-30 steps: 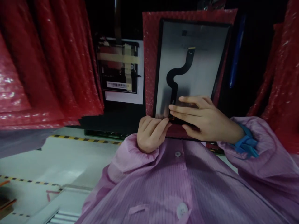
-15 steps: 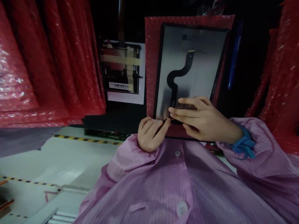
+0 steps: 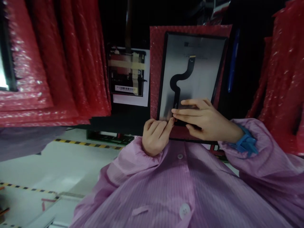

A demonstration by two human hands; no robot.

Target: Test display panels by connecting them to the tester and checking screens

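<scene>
A display panel (image 3: pixel 201 76) lies face down on a red bubble-wrap sheet (image 3: pixel 155 72), its silvery back up. An S-shaped black ribbon cable (image 3: pixel 178 78) runs along that back, with a gold contact end at the top. My right hand (image 3: pixel 201 120) rests over the panel's lower part, fingers stretched and apart, fingertips touching the cable's lower end. At the bottom edge, my left hand (image 3: pixel 156 134) has its fingers curled, the index tip close beside the right fingertips. Whatever is under that tip is too small to make out.
To the left, an opened device with taped parts and a barcode label (image 3: pixel 125 88) lies on a white sheet (image 3: pixel 130 100). Stacked red bubble-wrap bags (image 3: pixel 71 63) stand farther left, more bags (image 3: pixel 282 79) at right. A blue pen-like stick (image 3: pixel 234 61) lies beside the panel.
The view has shifted slightly, so the panel's top sits lower and another panel's edge shows at far left. Both hands stay at the cable's lower end, nearly unmoved.
</scene>
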